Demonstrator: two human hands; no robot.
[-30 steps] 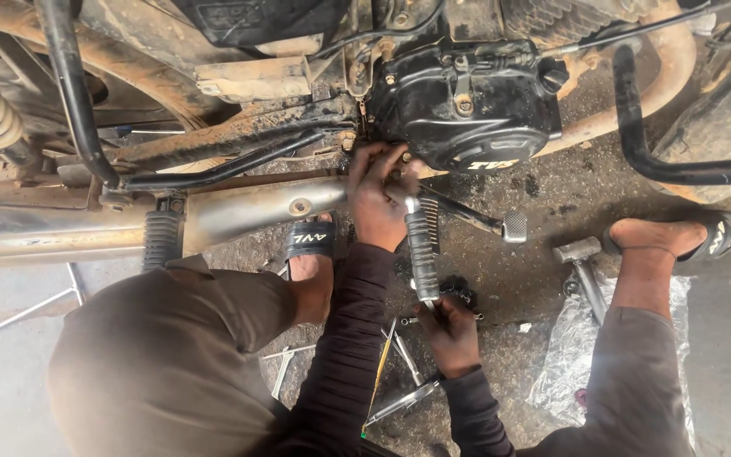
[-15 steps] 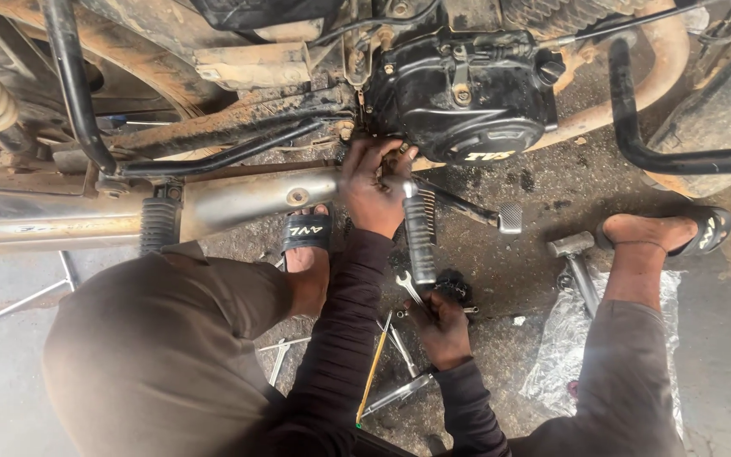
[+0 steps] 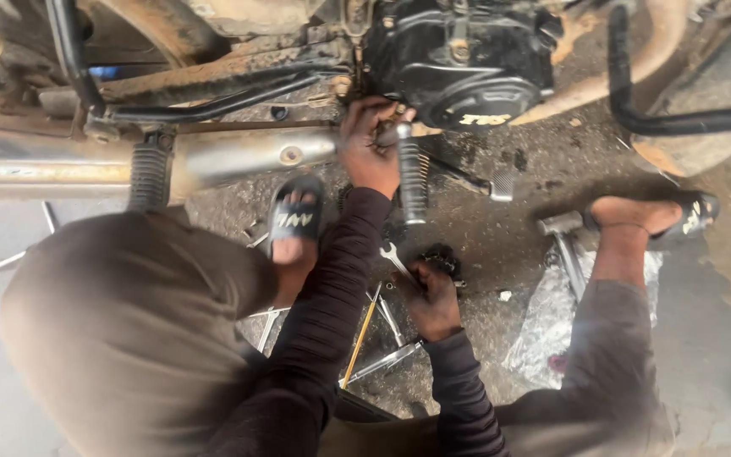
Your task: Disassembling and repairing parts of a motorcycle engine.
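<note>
The left hand point(image 3: 371, 145) is up against the underside of the black engine case point(image 3: 458, 63), fingers curled tight around something small right at the case's lower left corner; what they pinch is hidden. Just right of that hand, a ribbed black footpeg point(image 3: 411, 176) hangs down from the engine case, upright. The right hand point(image 3: 433, 296) is low, well below the engine case, closed around an open-ended spanner point(image 3: 392, 256) whose silver head pokes up and left from the fist, towards the footpeg's lower end, tilted.
</note>
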